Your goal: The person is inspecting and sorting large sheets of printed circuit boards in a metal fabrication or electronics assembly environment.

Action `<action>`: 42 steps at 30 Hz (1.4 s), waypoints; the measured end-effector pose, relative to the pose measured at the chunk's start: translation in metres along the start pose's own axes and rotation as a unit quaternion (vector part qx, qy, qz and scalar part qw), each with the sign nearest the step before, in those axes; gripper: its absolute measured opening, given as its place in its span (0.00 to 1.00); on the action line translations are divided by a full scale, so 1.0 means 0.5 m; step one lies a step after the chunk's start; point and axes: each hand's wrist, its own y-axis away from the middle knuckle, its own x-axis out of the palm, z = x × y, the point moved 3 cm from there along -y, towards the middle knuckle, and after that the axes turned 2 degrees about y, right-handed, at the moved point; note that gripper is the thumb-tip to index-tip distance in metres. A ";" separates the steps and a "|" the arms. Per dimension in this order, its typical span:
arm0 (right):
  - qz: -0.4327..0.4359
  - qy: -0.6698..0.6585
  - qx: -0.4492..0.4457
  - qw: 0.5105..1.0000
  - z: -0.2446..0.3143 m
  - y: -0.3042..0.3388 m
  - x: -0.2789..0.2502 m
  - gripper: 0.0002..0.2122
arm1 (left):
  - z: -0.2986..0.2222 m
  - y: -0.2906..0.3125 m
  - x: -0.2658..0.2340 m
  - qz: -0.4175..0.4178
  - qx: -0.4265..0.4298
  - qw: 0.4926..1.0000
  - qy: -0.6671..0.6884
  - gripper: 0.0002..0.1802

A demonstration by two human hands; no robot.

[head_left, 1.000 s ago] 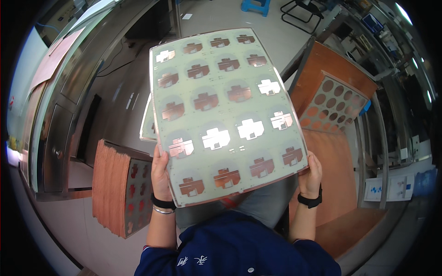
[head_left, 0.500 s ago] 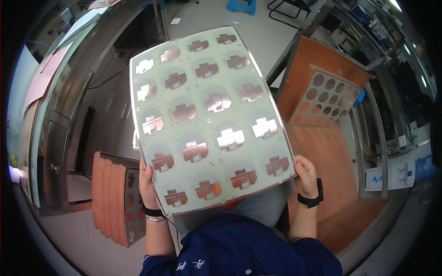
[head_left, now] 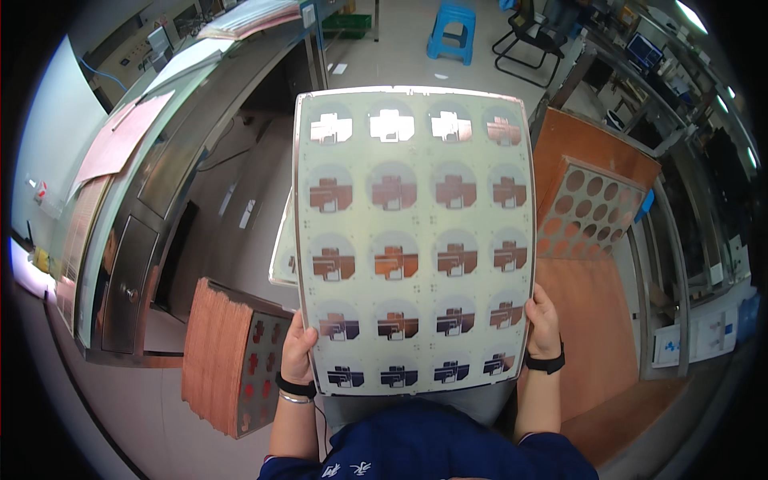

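A large pale-green circuit board panel (head_left: 416, 218) with rows of shiny copper shapes is held up before me. My left hand (head_left: 299, 349) grips its lower left edge, thumb on the face and the other fingers mostly hidden. On the opposite edge, my right hand (head_left: 545, 323) is closed around the lower right side, its fingers partly behind the panel. Beyond the panel's left edge, part of another pale-green panel (head_left: 282, 252) shows.
At lower left stands a thick stack of copper-edged panels (head_left: 216, 352). To the right, a panel with copper circles (head_left: 592, 204) leans on a brown board (head_left: 552, 152). A metal desk (head_left: 136, 276) lines the left; a blue stool (head_left: 453, 34) stands farther back.
The circuit board panel has turned from a slant to nearly upright in view and shifted right, both hands still holding it. The surroundings have shifted right and downward in view.
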 end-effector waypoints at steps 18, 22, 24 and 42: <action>0.045 -0.049 0.007 0.998 -0.003 0.042 -0.024 0.22 | 0.008 -0.018 -0.011 0.041 -0.006 0.999 -0.002 0.28; 0.037 -0.024 -0.026 0.999 -0.004 0.047 0.004 0.26 | 0.009 -0.033 -0.001 0.035 -0.010 0.999 -0.009 0.27; 0.005 -0.049 -0.027 0.998 -0.006 0.045 0.010 0.29 | 0.006 -0.044 0.014 0.041 -0.020 0.999 -0.019 0.26; -0.426 -0.036 -0.346 0.836 0.111 0.167 -0.287 0.21 | 0.003 -0.118 -0.010 -0.086 -0.013 0.974 -0.211 0.17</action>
